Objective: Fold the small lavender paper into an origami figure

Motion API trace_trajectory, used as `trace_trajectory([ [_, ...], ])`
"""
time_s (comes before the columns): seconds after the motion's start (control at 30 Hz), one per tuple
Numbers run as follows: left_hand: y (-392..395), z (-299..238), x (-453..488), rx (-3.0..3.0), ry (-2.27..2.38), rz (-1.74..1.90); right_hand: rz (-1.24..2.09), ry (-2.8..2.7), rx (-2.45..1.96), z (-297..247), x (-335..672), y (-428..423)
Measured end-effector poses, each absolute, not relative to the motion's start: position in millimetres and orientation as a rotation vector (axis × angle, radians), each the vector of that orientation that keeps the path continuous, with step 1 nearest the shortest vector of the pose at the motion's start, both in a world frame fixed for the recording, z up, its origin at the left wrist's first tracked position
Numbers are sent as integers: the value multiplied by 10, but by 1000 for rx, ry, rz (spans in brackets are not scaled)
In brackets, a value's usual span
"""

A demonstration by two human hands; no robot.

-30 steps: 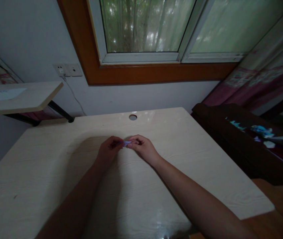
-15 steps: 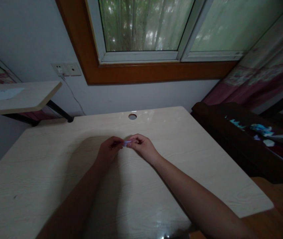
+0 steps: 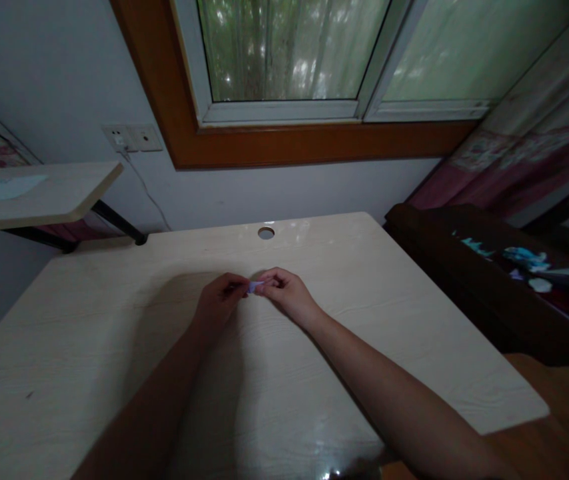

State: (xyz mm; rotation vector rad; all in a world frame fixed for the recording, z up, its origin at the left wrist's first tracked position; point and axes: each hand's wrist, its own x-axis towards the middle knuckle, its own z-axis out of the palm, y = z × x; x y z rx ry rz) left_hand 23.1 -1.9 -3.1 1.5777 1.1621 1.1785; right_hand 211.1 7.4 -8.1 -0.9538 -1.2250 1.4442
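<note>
Between my two hands is a small, pale purple piece [image 3: 254,287] that looks like folded paper; the fingers cover much of it. My left hand [image 3: 218,298] pinches its left end between thumb and fingers. At the right end, my right hand [image 3: 287,291] holds it in a pinch as well. Both hands are close together, low over the pale wood-grain desk [image 3: 364,280], around the middle of its far half.
A round cable hole [image 3: 266,233] lies beyond my hands near the desk's back edge. On the left stands a raised shelf [image 3: 79,200] on black legs. A white cable [image 3: 147,190] hangs from the wall socket [image 3: 132,138]. Dark furniture [image 3: 444,267] with assorted items stands right of the desk.
Both hands keep their pinch on the purple piece in nearly the same place. Only a slight shift of the fingers and of the camera shows.
</note>
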Motion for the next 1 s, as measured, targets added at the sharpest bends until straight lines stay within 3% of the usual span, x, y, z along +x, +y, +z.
trace_trajectory([
  [1.0,19,-64,218,1639,1229,1094,1489,-1170,-892,-136,2124,99],
])
